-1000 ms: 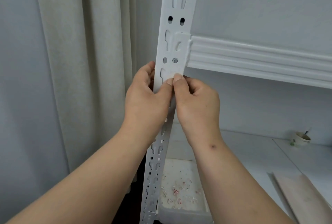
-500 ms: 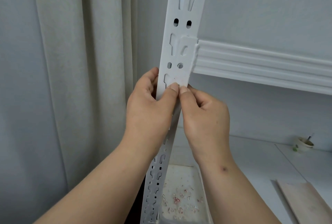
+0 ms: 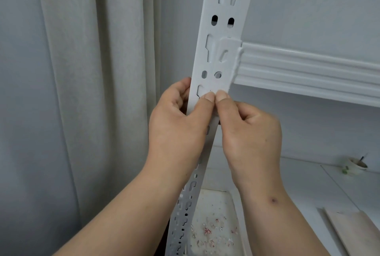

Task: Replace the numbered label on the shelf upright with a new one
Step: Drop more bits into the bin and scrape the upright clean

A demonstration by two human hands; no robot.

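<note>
A white slotted shelf upright [image 3: 221,54] runs from the top of the head view down to the bottom centre. My left hand [image 3: 176,132] wraps around its left edge, thumb pressed flat on the front face. The thumb of my right hand [image 3: 253,138] presses beside it near the right edge, with the other fingers curled in. Both thumb tips touch side by side just below a pair of round holes. No numbered label shows; whatever lies under the thumbs is hidden.
A white ribbed shelf beam [image 3: 308,70] joins the upright on the right. Below sits a white tray [image 3: 238,214] holding several small paper scraps. A small cup [image 3: 354,165] and a pale board [image 3: 349,233] lie on the lower shelf. A curtain [image 3: 92,91] hangs at the left.
The view has drifted so the upright and hands sit slightly lower and to the right in the picture. Both thumbs stay pressed together on the same spot of the upright.
</note>
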